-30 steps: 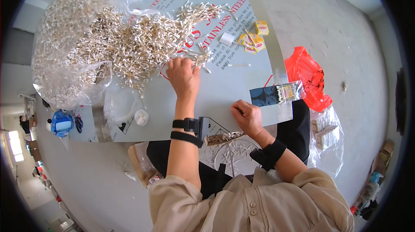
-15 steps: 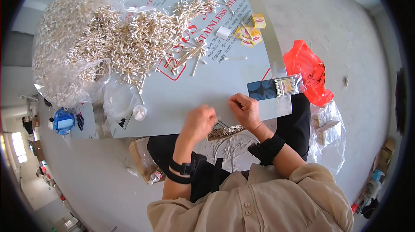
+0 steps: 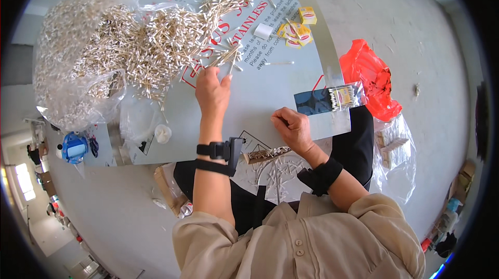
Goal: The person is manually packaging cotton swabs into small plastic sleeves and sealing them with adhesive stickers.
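My left hand [image 3: 212, 91] is stretched forward to the near edge of a loose heap of cotton swabs [image 3: 156, 45]. Its thumb stands apart from the curled fingers, with a few swabs just beyond the fingertips and nothing visibly held. Above the table's near edge, my right hand [image 3: 292, 127] is curled closed; whatever is inside it, if anything, is hidden. To its right lies a clear and dark flat packet [image 3: 313, 102] with a row of swabs and a yellow label [image 3: 342, 97] at one end. A single swab [image 3: 279, 63] lies on the grey sheet tabletop [image 3: 249, 103].
A large clear bag [image 3: 57, 55] spills swabs at left. Small yellow cards [image 3: 297, 35], a yellow box [image 3: 307, 15] and a white piece [image 3: 263, 31] lie at the far right. A round white container [image 3: 162, 133] stands near left. Red bag [image 3: 370, 79] and clear bag of packs [image 3: 393, 146] sit right.
My left hand has moved forward and left from beside my right hand to the swab heap, its thumb now spread. My right hand stays closed in nearly the same place.
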A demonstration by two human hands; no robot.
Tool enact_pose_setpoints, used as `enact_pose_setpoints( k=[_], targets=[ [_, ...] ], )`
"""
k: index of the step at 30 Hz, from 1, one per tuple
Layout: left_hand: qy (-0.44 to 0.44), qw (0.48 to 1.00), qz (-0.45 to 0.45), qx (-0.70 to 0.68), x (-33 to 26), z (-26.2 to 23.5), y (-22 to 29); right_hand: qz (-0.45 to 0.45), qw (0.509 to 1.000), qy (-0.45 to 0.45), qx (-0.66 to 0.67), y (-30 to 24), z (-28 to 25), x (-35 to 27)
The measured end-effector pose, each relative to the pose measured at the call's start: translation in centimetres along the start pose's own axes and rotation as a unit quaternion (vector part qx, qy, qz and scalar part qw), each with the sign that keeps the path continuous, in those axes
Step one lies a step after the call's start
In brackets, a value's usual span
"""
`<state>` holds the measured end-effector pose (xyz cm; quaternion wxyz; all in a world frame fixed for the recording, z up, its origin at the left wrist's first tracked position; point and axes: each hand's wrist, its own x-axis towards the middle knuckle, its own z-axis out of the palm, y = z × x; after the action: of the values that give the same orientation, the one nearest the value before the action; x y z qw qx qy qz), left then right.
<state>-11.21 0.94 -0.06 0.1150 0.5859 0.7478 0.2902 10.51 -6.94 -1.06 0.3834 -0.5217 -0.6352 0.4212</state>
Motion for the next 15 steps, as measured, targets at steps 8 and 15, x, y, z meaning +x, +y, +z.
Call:
enact_pose_setpoints(
  k=[8,15],
  targets=[
    [-0.116,0.986,0.085,0.081,-2.8,0.6,2.1,0.007,1.000,0.000,-0.004,0.3,-0.8,-0.2],
    [0.031,0.991,0.102,0.079,3.4,1.2,0.0,0.006,1.000,-0.021,0.002,-0.1,-0.4,0.0]
  ],
)
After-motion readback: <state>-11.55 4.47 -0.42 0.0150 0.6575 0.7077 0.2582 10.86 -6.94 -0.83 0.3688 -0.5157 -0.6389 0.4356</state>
